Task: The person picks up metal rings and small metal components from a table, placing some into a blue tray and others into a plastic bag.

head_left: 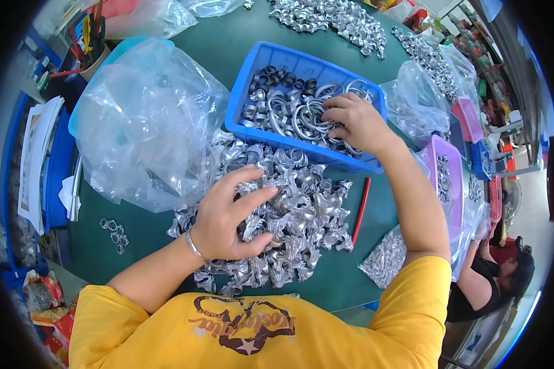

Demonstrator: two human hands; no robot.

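My left hand (224,218) rests on a large heap of silver metal rings (308,215), many with sculpted, pointed tops. Its thumb and fingers are spread, with rings lying between them; a bangle circles the wrist. My right hand (358,123) reaches into the right side of a blue plastic bin (240,92). Its fingers curve down onto silver bangles (305,120), thumb and fingertips apart. Inside the bin, dark bands (283,77) and smaller silver rings lie left of the bangles. The right fingertips are partly hidden among the metal pieces.
A clear plastic bag (148,123) bulges at the left. A red pen (361,215) and a bag of small pieces (383,258) lie right of the heap. Several linked rings (114,234) sit at left. More metal pieces (332,24) spread behind; another person (489,277) is at right.
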